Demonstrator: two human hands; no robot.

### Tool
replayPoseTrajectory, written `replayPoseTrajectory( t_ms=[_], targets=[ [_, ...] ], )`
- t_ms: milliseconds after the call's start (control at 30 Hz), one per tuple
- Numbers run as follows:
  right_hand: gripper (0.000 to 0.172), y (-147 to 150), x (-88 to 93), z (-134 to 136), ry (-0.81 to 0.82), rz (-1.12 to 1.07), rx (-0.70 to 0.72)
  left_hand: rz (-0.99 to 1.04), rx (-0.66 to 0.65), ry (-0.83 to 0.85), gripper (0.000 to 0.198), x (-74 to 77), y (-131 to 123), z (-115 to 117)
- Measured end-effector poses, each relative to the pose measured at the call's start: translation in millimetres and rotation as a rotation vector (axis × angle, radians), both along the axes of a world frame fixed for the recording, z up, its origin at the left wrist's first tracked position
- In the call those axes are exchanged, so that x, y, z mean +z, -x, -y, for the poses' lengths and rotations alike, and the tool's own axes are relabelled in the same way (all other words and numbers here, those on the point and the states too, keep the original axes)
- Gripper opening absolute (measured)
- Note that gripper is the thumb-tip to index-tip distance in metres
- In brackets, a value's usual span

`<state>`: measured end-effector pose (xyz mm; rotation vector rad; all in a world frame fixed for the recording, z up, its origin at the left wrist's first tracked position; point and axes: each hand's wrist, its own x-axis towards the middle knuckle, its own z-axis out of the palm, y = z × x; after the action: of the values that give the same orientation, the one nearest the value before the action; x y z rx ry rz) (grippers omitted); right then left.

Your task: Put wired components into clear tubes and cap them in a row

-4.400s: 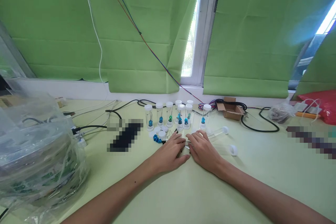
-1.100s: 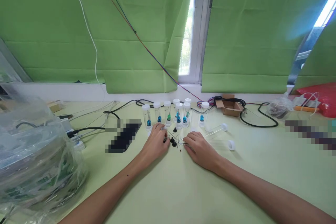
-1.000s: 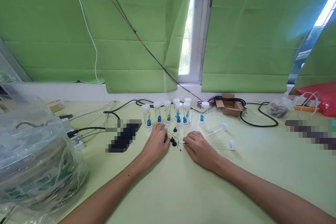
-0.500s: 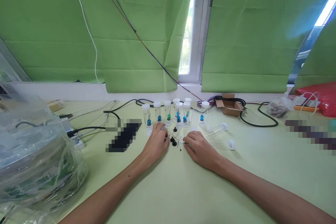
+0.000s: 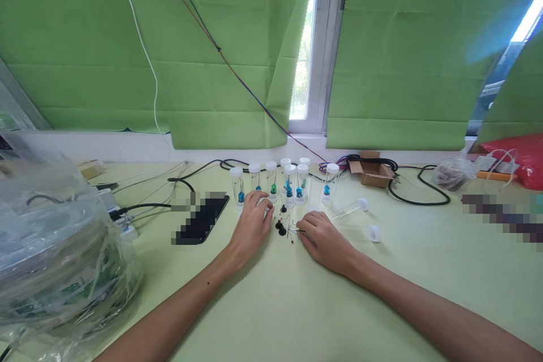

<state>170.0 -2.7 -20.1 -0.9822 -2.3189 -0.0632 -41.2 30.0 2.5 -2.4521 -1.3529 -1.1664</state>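
My left hand (image 5: 254,220) hovers just left of a small cluster of parts, fingers loosely bent and apart, with nothing visible in them. Behind it stand several clear tubes with white caps (image 5: 271,181), each with a small blue or green piece and thin wires inside. My right hand (image 5: 320,235) is closed on slim metal tweezers (image 5: 299,231), whose tips point left at the parts. Black round-based pieces (image 5: 281,230) and thin wire-like bits (image 5: 292,240) lie between the hands. Two clear tubes (image 5: 351,209) lie on their sides beyond my right hand.
A dark phone (image 5: 206,218), partly pixelated, lies left of my left arm. A plastic-wrapped reel (image 5: 63,271) takes up the near left. Black cables (image 5: 419,202), a small open cardboard box (image 5: 371,172) and a red bag (image 5: 515,158) line the back of the table.
My left hand has lifted slightly and its fingers have spread, drawing away from the wire bits. My right hand stays nearly still with the tweezers.
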Motion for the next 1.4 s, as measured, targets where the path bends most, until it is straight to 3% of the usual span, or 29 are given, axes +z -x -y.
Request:
replayPoseTrajectory(
  t_ms=[433, 633, 800, 1200, 1400],
  targets=[
    [0.016, 2, 1.5, 3, 0.007, -0.071, -0.025, 0.101, -0.057, -0.059, 0.016, 11.9, -5, 11],
    [0.038, 2, 6.0, 8, -0.08, -0.326, -0.08, 0.111, -0.173, -0.044, 0.013, 11.6, -9, 15],
    [0.042, 1, 5.3, 7, -0.096, -0.327, -0.095, 0.085, -0.302, -0.026, 0.011, 8.4, -12, 16],
    [0.028, 1, 2.1, 3, -0.076, -0.323, -0.022, -0.014, -0.388, 0.113, 0.014, 5.9, -14, 19],
    [0.026, 1, 2.7, 4, -0.096, -0.337, -0.022, -0.081, -0.306, 0.112, 0.012, 12.3, -9, 15]
  ],
)
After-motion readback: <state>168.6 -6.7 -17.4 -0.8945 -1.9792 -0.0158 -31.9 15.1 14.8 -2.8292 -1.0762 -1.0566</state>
